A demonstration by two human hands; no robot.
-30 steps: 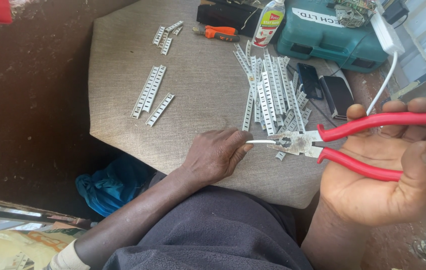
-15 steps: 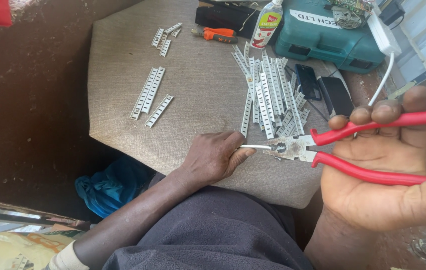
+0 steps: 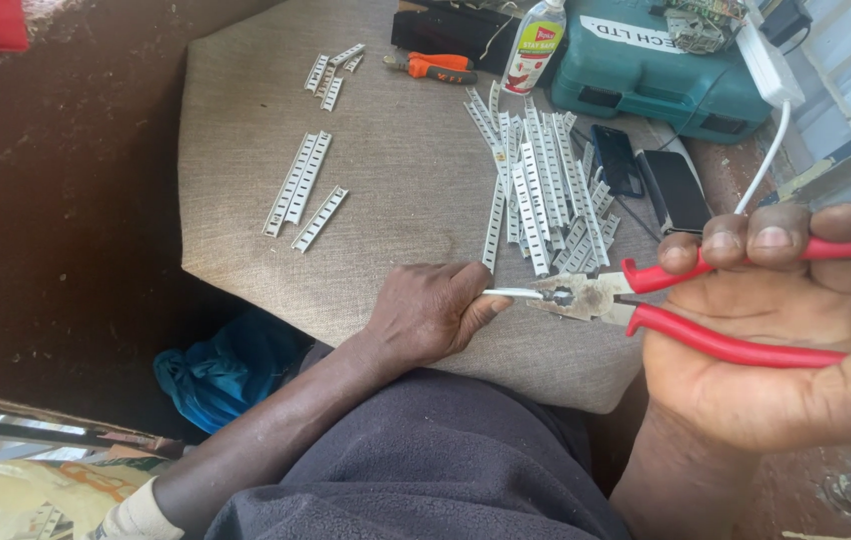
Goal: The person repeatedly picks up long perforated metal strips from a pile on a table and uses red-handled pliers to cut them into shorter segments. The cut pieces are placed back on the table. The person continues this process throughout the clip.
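My right hand (image 3: 776,340) grips red-handled pliers (image 3: 706,300), whose metal jaws (image 3: 571,296) point left and clamp the end of a thin white metal strip (image 3: 512,294). My left hand (image 3: 426,312) rests on the beige cushion (image 3: 396,190) and pinches the other end of that strip between thumb and fingers. Just above the pliers lies a pile of several white perforated strips (image 3: 546,180).
More short strips (image 3: 301,190) lie left on the cushion, with a few pieces (image 3: 331,72) at the back. Behind are orange-handled cutters (image 3: 436,68), a white bottle (image 3: 534,45), a teal tool case (image 3: 666,70), two phones (image 3: 651,175), a white cable (image 3: 771,150). Blue cloth (image 3: 231,365) lies below.
The pliers and my right hand have shifted slightly left and down toward my left hand; the view has moved a little. The strip stays gripped between both.
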